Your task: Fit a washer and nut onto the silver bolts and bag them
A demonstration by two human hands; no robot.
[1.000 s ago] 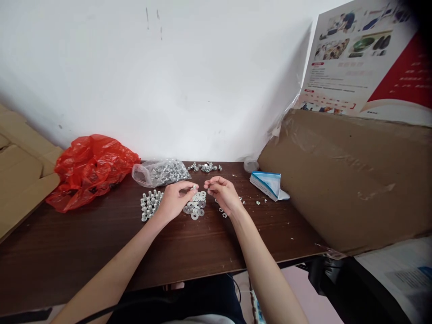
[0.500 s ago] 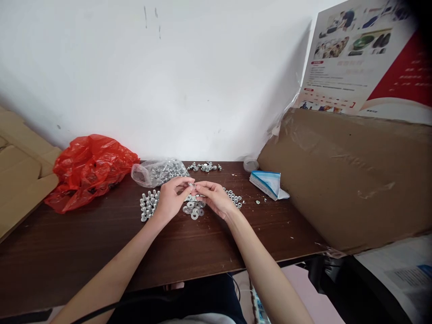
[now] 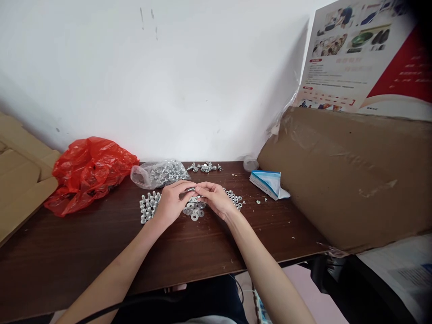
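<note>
In front of me, my left hand pinches a small silver bolt that lies sideways between thumb and fingers. My right hand meets it at the bolt's right end, thumb and fingertips closed there. Whatever those right fingertips hold is too small and covered to make out. Just below the hands lies a pile of flat metal washers, partly hidden by them. Bolts stand in rows left of my left hand. Several nuts lie beyond my right wrist.
A clear bag of metal parts and a group of assembled fasteners lie along the wall. A red plastic bag sits at left. On the right are a blue-white packet, a round clear lid and a large cardboard box.
The bolt in my left hand now shows sideways, where earlier a shiny round end faced me. My fingertips have shifted slightly; both hands stay together over the washers.
</note>
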